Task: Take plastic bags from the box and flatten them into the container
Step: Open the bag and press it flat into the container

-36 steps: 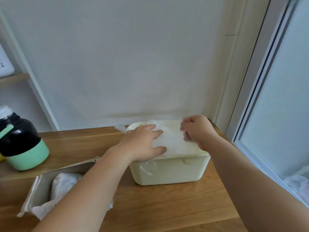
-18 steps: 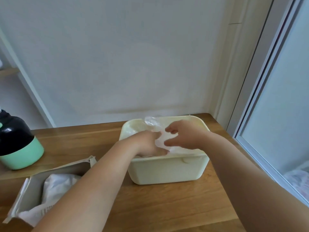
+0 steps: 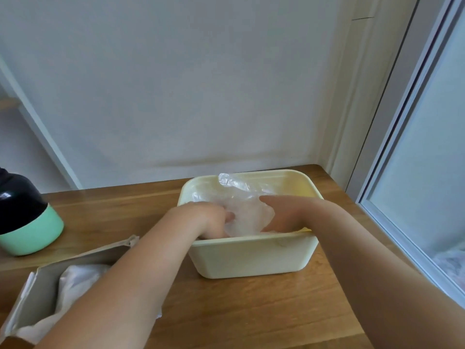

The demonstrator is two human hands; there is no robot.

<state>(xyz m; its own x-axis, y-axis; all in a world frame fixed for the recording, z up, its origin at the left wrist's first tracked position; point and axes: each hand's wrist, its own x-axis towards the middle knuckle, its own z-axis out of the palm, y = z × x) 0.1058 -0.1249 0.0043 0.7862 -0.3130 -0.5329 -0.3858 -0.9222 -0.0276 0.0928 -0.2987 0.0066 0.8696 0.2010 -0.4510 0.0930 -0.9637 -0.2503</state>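
A cream plastic container (image 3: 251,253) stands on the wooden table near the wall. A crumpled clear plastic bag (image 3: 241,197) lies inside it, one corner poking up at the far rim. Both my hands reach down into the container. My left hand (image 3: 211,217) presses on the bag's left side and my right hand (image 3: 284,212) presses on its right side, thumb pointing left. The near rim and the bag hide my fingertips. The open cardboard box (image 3: 42,280) at lower left holds more white bags (image 3: 78,278), partly behind my left forearm.
A black and mint-green bottle (image 3: 25,222) stands at the left edge of the wooden table (image 3: 251,311). A white wall runs behind the container. A window frame (image 3: 402,147) borders the table on the right.
The bag lay spread over the container's top; both hands have pushed it down inside, and now sit lower, below the rim.
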